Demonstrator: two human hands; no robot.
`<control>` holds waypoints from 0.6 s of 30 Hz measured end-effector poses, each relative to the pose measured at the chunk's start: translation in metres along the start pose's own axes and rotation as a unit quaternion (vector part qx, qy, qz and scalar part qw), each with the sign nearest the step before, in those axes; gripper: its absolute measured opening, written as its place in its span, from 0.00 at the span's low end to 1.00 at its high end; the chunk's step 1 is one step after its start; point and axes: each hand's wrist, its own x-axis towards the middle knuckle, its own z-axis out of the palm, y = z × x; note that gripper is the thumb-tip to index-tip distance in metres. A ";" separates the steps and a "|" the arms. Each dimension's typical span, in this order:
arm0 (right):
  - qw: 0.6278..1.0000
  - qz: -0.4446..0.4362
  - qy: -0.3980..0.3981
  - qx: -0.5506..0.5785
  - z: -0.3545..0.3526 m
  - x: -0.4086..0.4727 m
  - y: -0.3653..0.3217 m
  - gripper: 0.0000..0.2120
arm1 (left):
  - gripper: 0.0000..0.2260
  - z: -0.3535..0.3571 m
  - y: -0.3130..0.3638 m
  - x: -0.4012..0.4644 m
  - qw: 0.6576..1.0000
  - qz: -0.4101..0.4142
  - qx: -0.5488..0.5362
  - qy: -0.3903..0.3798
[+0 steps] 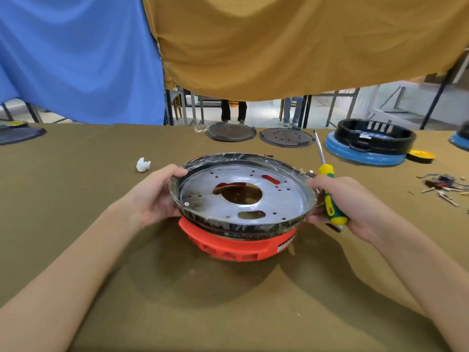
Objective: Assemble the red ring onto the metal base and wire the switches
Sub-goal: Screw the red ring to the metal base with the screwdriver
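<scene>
A round metal base (243, 191), dish-shaped with a big centre hole and small holes, sits tilted on top of a red plastic ring (236, 246) at the table's middle. Red shows through the holes. My left hand (154, 194) grips the base's left rim. My right hand (347, 199) touches the right rim while holding a yellow-and-green screwdriver (328, 191), its shaft pointing away from me. A cluster of loose wires and small switch parts (442, 185) lies at the far right.
Two dark round plates (231, 132) (286, 137) lie at the back. A black ring on a blue base (368, 142) and a yellow cap (420, 155) stand back right. A white plastic bit (143, 165) lies left. Cloths hang behind the table.
</scene>
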 end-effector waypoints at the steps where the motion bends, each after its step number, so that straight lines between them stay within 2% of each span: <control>1: 1.000 0.006 0.004 -0.001 0.001 0.000 0.003 0.10 | 0.27 0.001 -0.001 0.000 1.000 0.006 0.007 0.003; 4: 1.000 0.017 0.009 0.005 0.001 0.002 0.007 0.10 | 0.31 0.002 -0.003 0.000 0.999 0.036 0.015 -0.003; 8: 1.000 0.017 0.011 -0.002 0.001 0.002 0.005 0.11 | 0.26 0.002 -0.007 0.004 0.998 0.056 -0.006 -0.005; 12: 1.000 0.016 0.013 -0.009 0.001 0.000 0.004 0.11 | 0.16 0.001 -0.011 0.008 0.998 0.054 -0.015 -0.038; 18: 0.999 0.008 -0.013 0.034 0.003 -0.008 -0.006 0.11 | 0.15 -0.006 -0.008 0.018 0.997 0.049 -0.044 -0.043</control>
